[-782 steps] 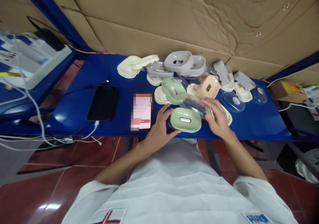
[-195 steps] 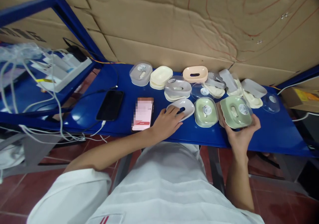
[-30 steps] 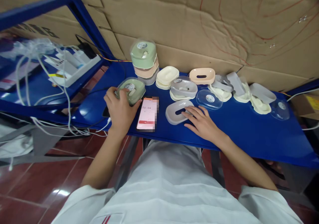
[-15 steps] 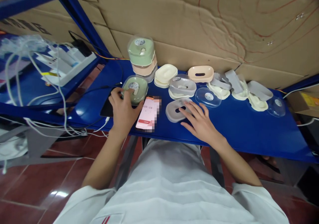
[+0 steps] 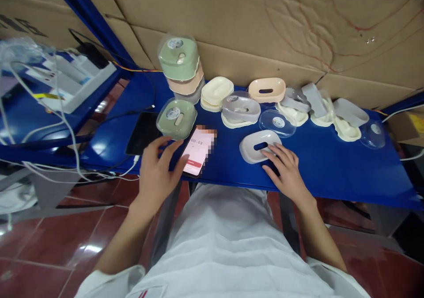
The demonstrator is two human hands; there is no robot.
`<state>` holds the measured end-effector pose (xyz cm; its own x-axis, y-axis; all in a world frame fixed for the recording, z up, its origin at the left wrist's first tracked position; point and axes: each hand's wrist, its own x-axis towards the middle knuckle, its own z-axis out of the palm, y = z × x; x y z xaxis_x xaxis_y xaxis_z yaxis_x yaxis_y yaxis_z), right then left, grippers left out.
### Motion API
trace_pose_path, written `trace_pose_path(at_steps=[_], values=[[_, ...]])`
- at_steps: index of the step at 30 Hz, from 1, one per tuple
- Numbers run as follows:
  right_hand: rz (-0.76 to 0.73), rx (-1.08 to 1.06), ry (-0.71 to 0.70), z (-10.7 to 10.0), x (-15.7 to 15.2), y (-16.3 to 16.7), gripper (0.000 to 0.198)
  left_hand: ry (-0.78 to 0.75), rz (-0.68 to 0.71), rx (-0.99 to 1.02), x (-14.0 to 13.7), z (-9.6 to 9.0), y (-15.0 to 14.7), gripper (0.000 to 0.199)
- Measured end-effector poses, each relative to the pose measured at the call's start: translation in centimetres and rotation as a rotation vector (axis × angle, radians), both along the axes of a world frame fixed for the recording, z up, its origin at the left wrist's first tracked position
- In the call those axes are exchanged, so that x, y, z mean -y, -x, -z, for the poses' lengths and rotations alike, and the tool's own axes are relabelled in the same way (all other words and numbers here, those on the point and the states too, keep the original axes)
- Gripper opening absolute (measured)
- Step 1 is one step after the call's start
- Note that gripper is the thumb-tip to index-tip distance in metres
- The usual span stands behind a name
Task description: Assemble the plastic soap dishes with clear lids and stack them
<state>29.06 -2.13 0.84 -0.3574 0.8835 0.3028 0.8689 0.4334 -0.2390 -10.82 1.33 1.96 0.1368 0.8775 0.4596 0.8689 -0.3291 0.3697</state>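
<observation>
Resting its fingers on one grey tray [image 5: 252, 153] in the near middle, the right hand [image 5: 286, 170] is loosely spread; the left hand [image 5: 158, 167], opened wide, is just beside one lidded green box [image 5: 176, 120] and one lit phone [image 5: 199, 145], touching or not I cannot tell; one dark phone [image 5: 143, 132] lies left, three stacked boxes [image 5: 186, 85] stand far left

A grey tray [image 5: 253, 150] is carried by the blue table [image 5: 321, 158]. A phone [image 5: 198, 151] is laid at the tray's nine o'clock.
</observation>
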Motion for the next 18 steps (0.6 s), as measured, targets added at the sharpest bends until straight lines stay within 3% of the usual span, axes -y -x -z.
trace_pose_path(at_steps=[3,8,18], values=[[0.021,-0.022,-0.011,0.3,0.1,0.0,0.045,0.085,0.045,-0.074,2.1,0.6,0.3,0.05],[0.018,-0.019,-0.009,0.2,0.0,0.3,0.043,0.163,-0.024,-0.184,3.3,1.3,-0.4,0.054],[-0.067,-0.023,-0.053,-0.2,-0.2,0.7,0.035,0.104,-0.183,-0.156,4.1,2.2,-3.3,0.081]])
